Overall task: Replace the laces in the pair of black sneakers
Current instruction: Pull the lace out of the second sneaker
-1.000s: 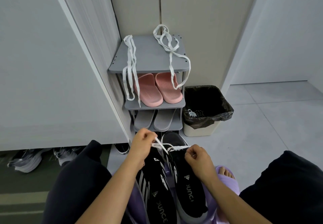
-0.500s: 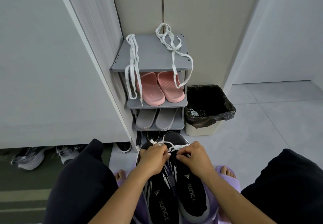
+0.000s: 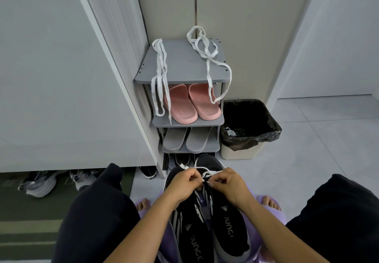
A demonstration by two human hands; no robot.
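Down at 6 o'clock, between the knees: the pair of black sneakers, side by side and touching. Long axes running 6 to 12, toes aimed at 12 toward the grey shoe rack, heel openings nearest the camera. Over the front of the pair, pinching a white lace: left hand at 9 of the tangle, right hand at 3, fingers curled tight on the strand, knuckles nearly meeting. Up at 12, draped over the rack top, two spare white laces, ends hanging past the pink slippers. Black-lined bin at 3 of the rack.
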